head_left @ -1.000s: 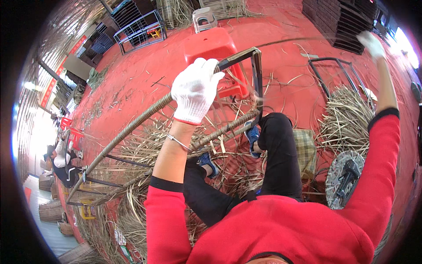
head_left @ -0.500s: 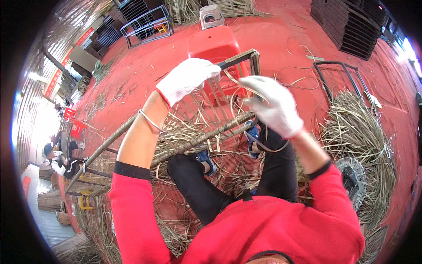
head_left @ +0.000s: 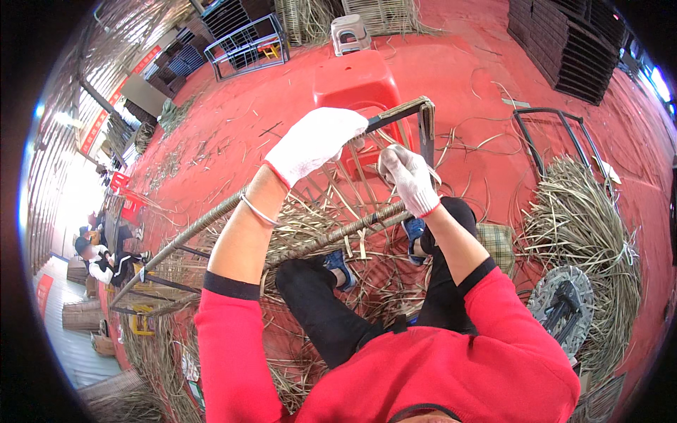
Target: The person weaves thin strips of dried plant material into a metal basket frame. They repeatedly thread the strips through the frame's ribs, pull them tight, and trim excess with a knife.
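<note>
A metal frame [head_left: 331,235], partly wrapped in flat tan weaving strips, slants across my lap. My left hand [head_left: 321,141], in a white knit glove, is closed over its dark far bar, near the strip-wrapped corner. Several narrow strips [head_left: 360,180] run between the far bar and the nearer wrapped bar. My right hand [head_left: 407,182], gloved alike, is a fist just inside the corner, with a thin weaving strip [head_left: 438,169] showing beside it. The fingers hide most of the held part.
A red stool [head_left: 356,81] stands beyond the frame, a pale one [head_left: 350,34] farther back. At right lie a large strip bundle [head_left: 582,225], a bent dark metal frame [head_left: 546,111] and a grey round-based object [head_left: 562,310]. Dark stacked panels [head_left: 564,49] rise far right. Another person [head_left: 106,261] sits far left.
My right hand, blurred and looser before, has swung down and left and closed into a fist. My left hand stays on the far bar. The view has shifted slightly.
</note>
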{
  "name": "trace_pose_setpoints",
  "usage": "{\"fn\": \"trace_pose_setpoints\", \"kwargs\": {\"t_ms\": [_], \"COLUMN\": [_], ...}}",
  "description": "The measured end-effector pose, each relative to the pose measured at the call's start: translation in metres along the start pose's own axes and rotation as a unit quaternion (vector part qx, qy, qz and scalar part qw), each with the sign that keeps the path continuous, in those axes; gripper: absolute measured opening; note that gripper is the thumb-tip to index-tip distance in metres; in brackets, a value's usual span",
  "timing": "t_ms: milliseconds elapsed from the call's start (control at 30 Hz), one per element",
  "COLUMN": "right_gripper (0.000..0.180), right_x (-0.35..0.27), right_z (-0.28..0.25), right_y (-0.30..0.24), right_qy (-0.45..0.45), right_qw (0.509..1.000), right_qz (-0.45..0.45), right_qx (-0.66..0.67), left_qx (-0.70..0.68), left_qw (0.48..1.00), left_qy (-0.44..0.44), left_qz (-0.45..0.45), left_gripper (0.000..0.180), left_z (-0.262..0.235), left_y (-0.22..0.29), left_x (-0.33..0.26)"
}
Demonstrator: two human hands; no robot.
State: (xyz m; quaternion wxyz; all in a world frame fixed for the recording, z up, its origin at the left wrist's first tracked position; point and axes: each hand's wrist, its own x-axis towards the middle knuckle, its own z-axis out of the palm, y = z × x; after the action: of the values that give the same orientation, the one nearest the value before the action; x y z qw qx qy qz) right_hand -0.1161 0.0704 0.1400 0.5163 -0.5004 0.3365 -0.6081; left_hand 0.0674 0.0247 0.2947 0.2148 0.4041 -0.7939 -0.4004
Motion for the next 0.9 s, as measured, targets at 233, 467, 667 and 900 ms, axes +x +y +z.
{"fn": "trace_pose_setpoints", "kwargs": {"t_ms": [233, 467, 667, 900], "right_gripper": [0.035, 0.029, 0.025, 0.042], "right_x": [-0.049, -0.054, -0.143, -0.260], "right_z": [0.008, 0.010, -0.140, -0.337], "right_y": [-0.072, -0.185, -0.252, -0.285], "right_qy": [-0.033, -0.153, -0.033, 0.141], "right_qw": [0.995, 0.987, 0.976, 0.825], "right_qz": [0.089, 0.030, -0.194, -0.018], "right_qx": [-0.011, -0.037, -0.092, -0.546], "left_qx": [0.256, 0.517, 0.492, 0.444], "left_qw": [0.926, 0.779, 0.790, 0.815], "left_qy": [0.095, 0.185, 0.187, 0.203], "left_qz": [0.261, 0.301, 0.314, 0.313], "left_gripper": [0.030, 0.025, 0.024, 0.030], "left_z": [0.002, 0.024, 0.015, 0.014], "left_y": [-0.002, 0.010, 0.004, -0.001], "left_x": [-0.006, -0.009, 0.006, 0.026]}}
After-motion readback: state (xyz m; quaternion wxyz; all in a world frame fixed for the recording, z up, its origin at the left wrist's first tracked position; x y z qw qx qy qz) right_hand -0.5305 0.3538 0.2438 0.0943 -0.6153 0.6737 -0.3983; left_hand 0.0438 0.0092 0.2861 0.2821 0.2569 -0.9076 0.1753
